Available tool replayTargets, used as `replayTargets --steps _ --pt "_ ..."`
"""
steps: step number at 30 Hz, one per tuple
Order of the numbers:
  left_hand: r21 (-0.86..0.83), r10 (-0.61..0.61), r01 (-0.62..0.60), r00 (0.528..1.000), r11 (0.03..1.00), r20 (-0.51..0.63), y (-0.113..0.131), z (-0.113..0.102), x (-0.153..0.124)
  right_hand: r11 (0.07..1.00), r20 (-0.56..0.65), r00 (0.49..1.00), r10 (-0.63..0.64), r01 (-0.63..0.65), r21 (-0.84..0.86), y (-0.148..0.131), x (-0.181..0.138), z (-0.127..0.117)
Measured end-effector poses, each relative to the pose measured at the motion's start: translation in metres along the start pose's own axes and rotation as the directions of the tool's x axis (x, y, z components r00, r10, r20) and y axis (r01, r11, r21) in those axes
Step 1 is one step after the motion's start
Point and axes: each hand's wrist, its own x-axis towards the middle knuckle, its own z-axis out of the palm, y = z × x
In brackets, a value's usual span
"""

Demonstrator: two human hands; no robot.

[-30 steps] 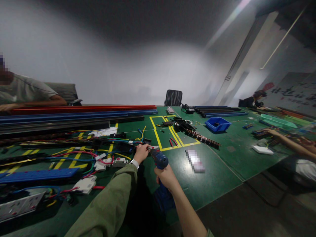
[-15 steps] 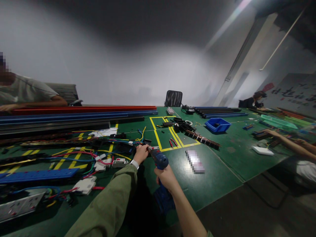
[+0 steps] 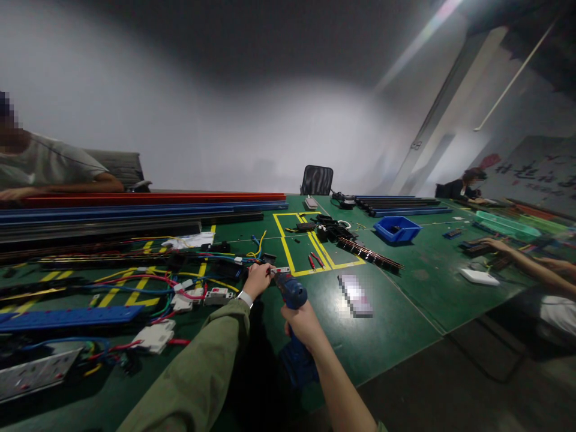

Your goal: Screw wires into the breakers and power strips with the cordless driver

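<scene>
My right hand [image 3: 305, 323] is wrapped around the grip of a blue cordless drill [image 3: 293, 293]. The drill's nose points away from me, toward my left hand [image 3: 258, 281]. Those left fingers are closed at a small white part with a red mark [image 3: 281, 270], right at the front of the drill. The drill's tip and the exact contact are too small to make out. Just left of my wrist lie a white breaker-like block [image 3: 219, 296] and bundled red, yellow and blue wires [image 3: 157, 277].
Long red and blue profiles [image 3: 148, 207] line the back left, near a seated person. A blue bin [image 3: 396, 229], red-handled tools [image 3: 314, 260], a copper-striped strip [image 3: 371, 253] and a blurred-out flat object [image 3: 355, 295] lie rightward. A co-worker's arms [image 3: 522, 258] reach in at right.
My hands and the drill stay practically in place. At the far right, the co-worker's hands have shifted slightly.
</scene>
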Motion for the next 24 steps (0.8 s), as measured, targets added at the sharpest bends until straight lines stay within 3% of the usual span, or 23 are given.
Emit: replayTargets --steps 14,24 --pt "0.062 0.039 -0.039 0.999 0.997 0.0 0.013 -0.015 -0.005 1.0 0.032 0.999 -0.019 0.02 -0.015 0.0 -0.001 -0.001" --pt "0.05 -0.006 0.003 0.999 0.999 0.051 0.013 -0.016 -0.002 1.0 0.012 1.0 -0.003 0.003 -0.009 -0.001 -0.001 0.002"
